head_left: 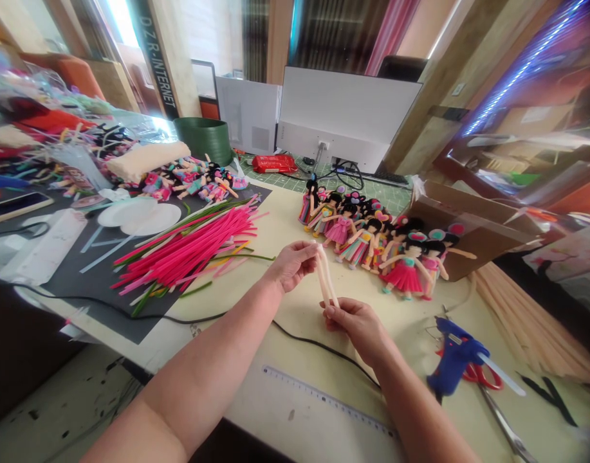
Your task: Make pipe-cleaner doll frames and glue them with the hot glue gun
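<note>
A cream, fuzzy pipe cleaner [326, 276], folded double, is stretched between my two hands above the table. My left hand [297, 265] pinches its upper, bent end. Lower and to the right, my right hand [350, 318] grips the other end between thumb and fingers. Just behind them stand and lean several small dolls [359, 238] with black hair and colourful skirts. Left of my hands lies a pile of pink and green pipe cleaners [179, 251] on a dark sheet [130, 325].
A blue glue gun [451, 357] and red-handled scissors [490, 376] lie at the right, near beige pipe cleaners [526, 321]. A black cable [318, 342] crosses the table behind a clear ruler [323, 397]. A cardboard box [473, 215] and a monitor [347, 116] stand farther back.
</note>
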`<state>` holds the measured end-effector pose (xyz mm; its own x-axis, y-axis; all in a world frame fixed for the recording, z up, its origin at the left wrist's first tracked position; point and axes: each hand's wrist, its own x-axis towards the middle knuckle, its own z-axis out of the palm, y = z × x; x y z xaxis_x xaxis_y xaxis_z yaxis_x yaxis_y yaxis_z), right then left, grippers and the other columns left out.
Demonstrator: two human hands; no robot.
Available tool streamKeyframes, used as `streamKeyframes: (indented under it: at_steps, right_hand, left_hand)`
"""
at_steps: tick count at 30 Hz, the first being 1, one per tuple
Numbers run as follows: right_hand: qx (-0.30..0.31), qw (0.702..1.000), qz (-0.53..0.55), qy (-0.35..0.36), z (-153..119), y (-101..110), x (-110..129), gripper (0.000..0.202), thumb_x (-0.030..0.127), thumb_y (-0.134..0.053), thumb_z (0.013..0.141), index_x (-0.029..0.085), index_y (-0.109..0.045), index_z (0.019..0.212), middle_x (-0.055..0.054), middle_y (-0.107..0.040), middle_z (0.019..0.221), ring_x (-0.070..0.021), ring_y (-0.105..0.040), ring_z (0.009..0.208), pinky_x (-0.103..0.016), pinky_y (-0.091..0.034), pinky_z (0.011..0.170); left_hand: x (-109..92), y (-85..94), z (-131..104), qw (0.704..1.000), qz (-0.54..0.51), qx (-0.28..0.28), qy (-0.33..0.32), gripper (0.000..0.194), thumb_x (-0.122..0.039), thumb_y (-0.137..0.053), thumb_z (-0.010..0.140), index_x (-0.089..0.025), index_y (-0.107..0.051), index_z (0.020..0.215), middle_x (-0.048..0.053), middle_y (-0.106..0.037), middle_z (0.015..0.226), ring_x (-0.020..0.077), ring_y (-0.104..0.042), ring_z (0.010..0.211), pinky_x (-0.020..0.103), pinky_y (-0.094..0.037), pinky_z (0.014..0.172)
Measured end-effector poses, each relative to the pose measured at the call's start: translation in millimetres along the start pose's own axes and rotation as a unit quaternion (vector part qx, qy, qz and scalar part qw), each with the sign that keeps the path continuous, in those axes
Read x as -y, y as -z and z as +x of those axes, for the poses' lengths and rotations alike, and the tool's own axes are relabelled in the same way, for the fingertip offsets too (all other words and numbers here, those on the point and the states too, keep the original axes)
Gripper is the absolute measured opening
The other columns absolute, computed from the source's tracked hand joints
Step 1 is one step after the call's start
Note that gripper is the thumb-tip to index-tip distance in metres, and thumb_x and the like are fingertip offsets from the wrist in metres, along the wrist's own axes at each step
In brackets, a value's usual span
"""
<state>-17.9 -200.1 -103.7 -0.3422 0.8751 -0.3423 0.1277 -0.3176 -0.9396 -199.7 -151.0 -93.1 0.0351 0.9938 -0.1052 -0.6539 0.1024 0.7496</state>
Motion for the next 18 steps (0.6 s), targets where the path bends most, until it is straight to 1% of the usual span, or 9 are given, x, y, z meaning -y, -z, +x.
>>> streamKeyframes:
  at_steps: [10,14,18]
  right_hand:
    - [0.015,1.000,0.008,0.003,-0.2,0.8,-0.6,0.031,0.039,-0.078,0.064,0.013,-0.073,0.080,-0.001,-0.061,0.060,-0.0109,-0.053,0.057,-0.025,-0.045,0.059]
    - [0.009,1.000,0.011,0.000,-0.8,0.3,1.1,0.032,0.040,-0.078,0.064,0.012,-0.072,0.077,-0.001,-0.060,0.057,-0.0108,-0.052,0.054,-0.026,-0.045,0.057]
    - [0.009,1.000,0.015,0.001,-1.4,0.7,-0.4,0.035,0.043,-0.077,0.065,0.012,-0.072,0.080,-0.002,-0.060,0.059,-0.0111,-0.053,0.055,-0.026,-0.045,0.057]
  left_hand:
    - [0.3,0.2,-0.4,0.999,-0.006,-0.037,0.013,0.027,-0.029,-0.079,0.067,-0.012,-0.059,0.074,-0.001,-0.059,0.062,0.0039,-0.051,0.048,0.016,-0.042,0.047]
    - [-0.3,-0.5,-0.6,0.999,-0.029,-0.042,0.020,0.025,-0.027,-0.078,0.067,-0.012,-0.059,0.072,-0.002,-0.058,0.061,0.0035,-0.051,0.048,0.016,-0.042,0.047]
    - [-0.5,-0.8,-0.7,0.998,-0.039,-0.036,0.024,0.025,-0.027,-0.078,0.068,-0.011,-0.059,0.069,-0.002,-0.059,0.060,0.0030,-0.051,0.048,0.015,-0.042,0.047]
